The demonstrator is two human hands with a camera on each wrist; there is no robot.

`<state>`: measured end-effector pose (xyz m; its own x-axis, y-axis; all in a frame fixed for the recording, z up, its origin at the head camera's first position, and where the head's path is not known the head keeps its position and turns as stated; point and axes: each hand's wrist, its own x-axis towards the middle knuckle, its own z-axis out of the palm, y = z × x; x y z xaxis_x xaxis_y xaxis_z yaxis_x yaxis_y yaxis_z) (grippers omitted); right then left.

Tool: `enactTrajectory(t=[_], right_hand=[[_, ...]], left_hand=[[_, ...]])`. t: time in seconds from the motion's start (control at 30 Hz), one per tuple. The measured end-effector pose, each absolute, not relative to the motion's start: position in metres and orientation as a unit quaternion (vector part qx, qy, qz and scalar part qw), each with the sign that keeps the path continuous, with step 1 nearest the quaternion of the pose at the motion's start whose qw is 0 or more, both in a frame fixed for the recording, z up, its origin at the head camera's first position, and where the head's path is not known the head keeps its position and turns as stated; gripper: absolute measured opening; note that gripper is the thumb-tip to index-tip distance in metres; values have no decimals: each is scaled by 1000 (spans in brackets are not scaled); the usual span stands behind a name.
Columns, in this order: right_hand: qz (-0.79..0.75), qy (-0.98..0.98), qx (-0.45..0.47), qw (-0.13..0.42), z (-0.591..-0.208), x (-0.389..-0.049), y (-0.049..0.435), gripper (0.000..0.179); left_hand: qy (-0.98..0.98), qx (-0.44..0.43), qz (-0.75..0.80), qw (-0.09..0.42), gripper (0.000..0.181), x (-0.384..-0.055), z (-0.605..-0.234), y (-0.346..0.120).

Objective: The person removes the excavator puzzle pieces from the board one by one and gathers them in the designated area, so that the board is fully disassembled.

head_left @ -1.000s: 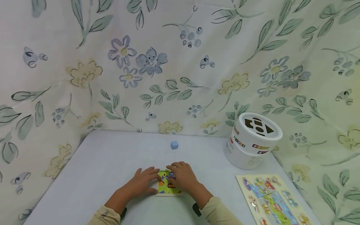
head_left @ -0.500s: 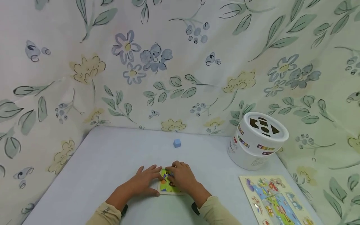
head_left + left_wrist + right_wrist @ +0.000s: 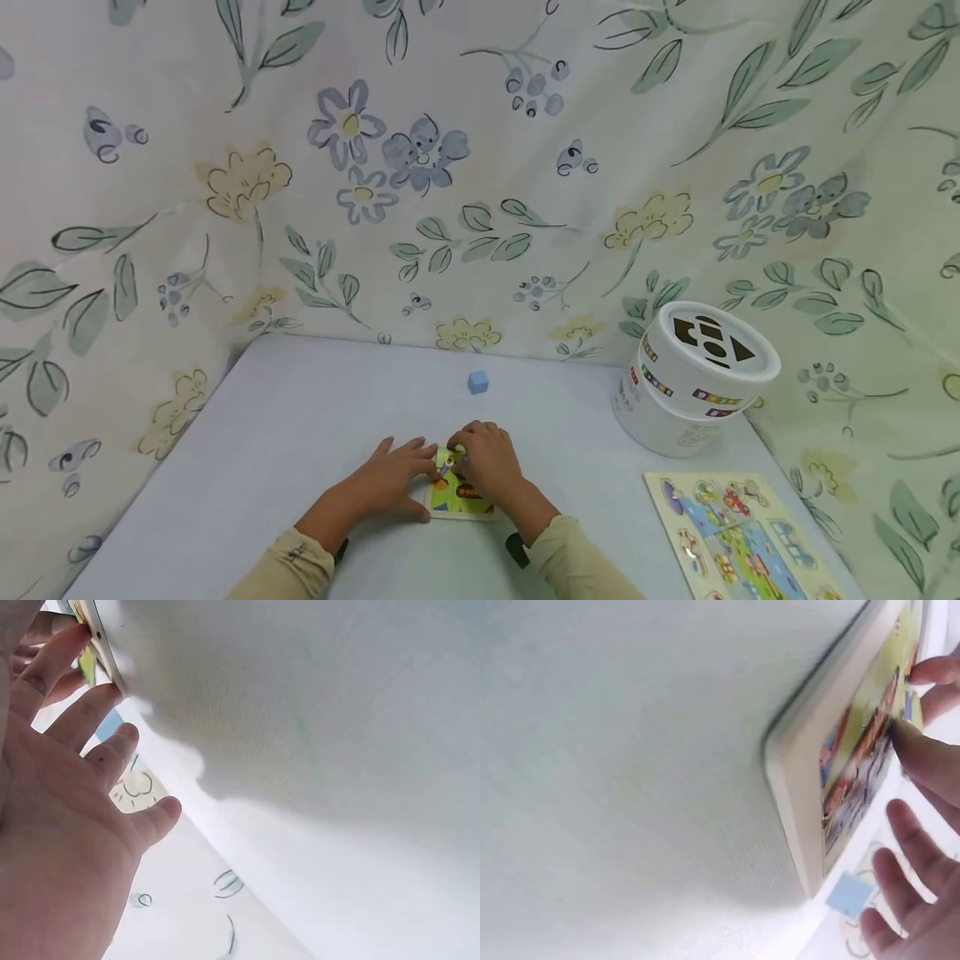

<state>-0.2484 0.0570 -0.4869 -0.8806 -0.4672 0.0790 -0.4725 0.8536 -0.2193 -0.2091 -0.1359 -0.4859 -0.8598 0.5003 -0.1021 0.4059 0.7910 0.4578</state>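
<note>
A small square jigsaw puzzle (image 3: pixel 448 506) with a pale wooden frame and a bright green picture lies on the white table before me. My left hand (image 3: pixel 393 482) rests at its left side, thumb by the near corner and fingertips on the edge; the other fingers are spread in the left wrist view. My right hand (image 3: pixel 491 462) reaches over the far right part, thumb and forefinger pinching a puzzle piece (image 3: pixel 913 706) close over the picture. That piece also shows tilted, yellow-green, in the left wrist view. The right hand's other fingers curve loosely and hide the puzzle's right side.
A small blue cube (image 3: pixel 477 382) sits toward the back of the table. At the back right stands a white tub (image 3: pixel 693 379) with shaped holes in its lid. A larger wooden picture puzzle (image 3: pixel 738 533) lies at the front right. Floral cloth (image 3: pixel 450 167) hangs behind.
The head view has shifted, so the scene sits farther right. My right hand's fingers have drawn in at the puzzle's far edge, uncovering more of the picture. The left hand stays on the left edge.
</note>
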Motion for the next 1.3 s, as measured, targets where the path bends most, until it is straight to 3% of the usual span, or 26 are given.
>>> enactTrajectory(t=[0.27,0.5,0.67,0.87,1.13,1.3], right_hand=[[179,-952,248,19,-479,-249,56,11],[354,-917,165,-80,-475,-265,84,6],[376,-917,94,-91,-476,-277,123,9],[360,-922,78,-118,-482,-273,147,8],[296,-947,96,-81,-491,-271,147,8],[289,-949,94,-85,-490,-272,148,9]], left_hand=[[940,234,218,117,47,-208,-483,-135],[942,229,218,109,48,-207,-489,-133],[942,226,225,104,45,-206,-488,-135],[944,218,226,104,47,-206,-488,-135],[945,216,225,102,46,-207,-490,-135],[943,219,226,104,45,-209,-491,-132]])
